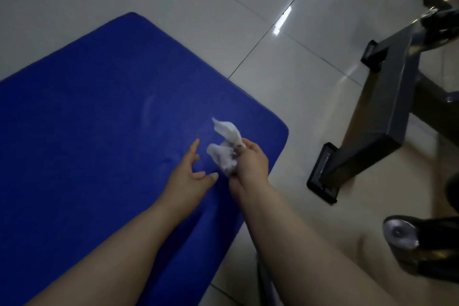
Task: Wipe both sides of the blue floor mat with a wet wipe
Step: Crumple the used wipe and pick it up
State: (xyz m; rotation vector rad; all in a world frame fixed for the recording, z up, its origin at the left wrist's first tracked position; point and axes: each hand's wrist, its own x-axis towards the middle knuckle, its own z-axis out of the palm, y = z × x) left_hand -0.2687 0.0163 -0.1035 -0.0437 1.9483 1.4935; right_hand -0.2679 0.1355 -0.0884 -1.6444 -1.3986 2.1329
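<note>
The blue floor mat [94, 119] lies flat on the tiled floor and fills the left and middle of the view. My right hand [250, 164] grips a crumpled white wet wipe [227, 146] just above the mat, near its right edge; dark smudges show on the wipe. My left hand [188, 176] hovers beside it with fingers spread and relaxed, holding nothing. A faint pale streak marks the mat surface further up.
A black metal frame [377, 117] with rubber end caps stands on the light floor tiles [248, 20] to the right of the mat. More dark equipment sits at the top right, and a shiny dark object [407, 238] lies at the lower right.
</note>
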